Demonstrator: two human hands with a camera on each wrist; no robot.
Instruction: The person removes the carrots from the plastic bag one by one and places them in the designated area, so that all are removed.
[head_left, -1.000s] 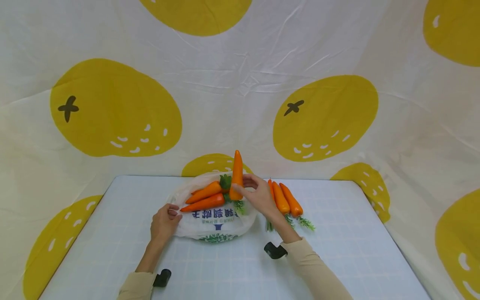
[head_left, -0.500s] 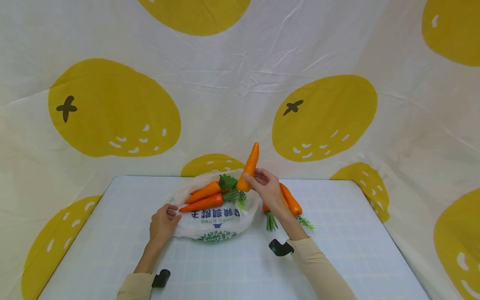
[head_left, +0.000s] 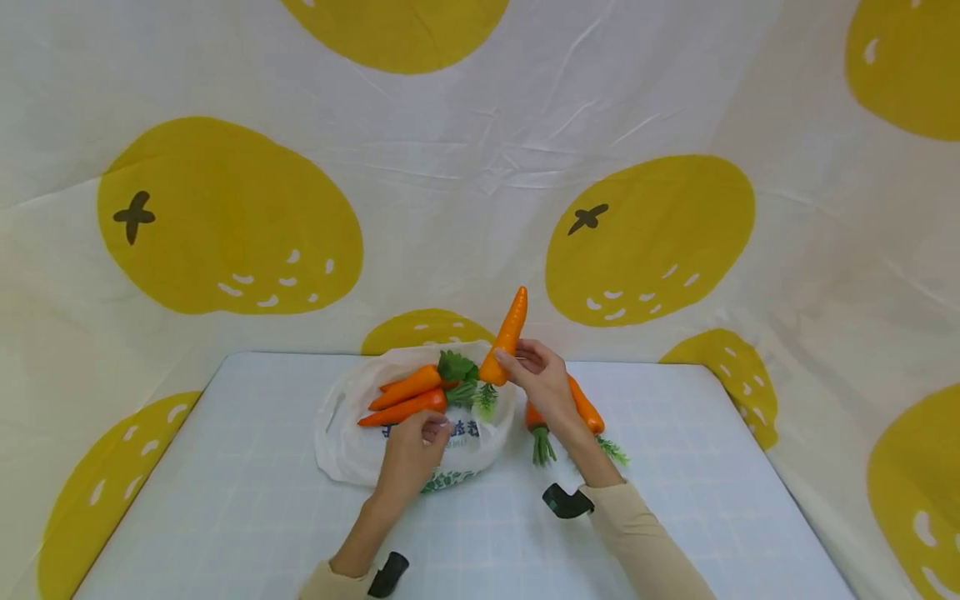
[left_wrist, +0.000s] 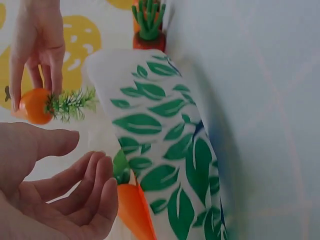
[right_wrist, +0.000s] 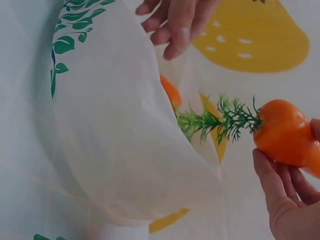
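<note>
My right hand (head_left: 549,383) grips an orange carrot (head_left: 506,340) by its thick end, above the right side of a white plastic bag (head_left: 347,442). The tip points up, and its feathery green top (right_wrist: 220,120) hangs over the bag. My left hand (head_left: 411,454) hovers over the bag's front part with fingers loosely bent; the left wrist view shows a gap between thumb and fingers, with nothing in it. Carrots (head_left: 405,408) with leafy green tops (head_left: 456,367) lie on the bag, just beyond the left hand.
Right of the bag, partly hidden by the right forearm, lie more carrots (head_left: 585,406) with green tops (head_left: 542,447). Everything rests on a pale checked table (head_left: 465,550). Behind it hangs a white cloth (head_left: 450,208) printed with yellow fruit.
My left hand has let go of the bag's left edge and moved right, over its front. The right hand has carried the carrot to the right, and the carrot now leans rightward.
</note>
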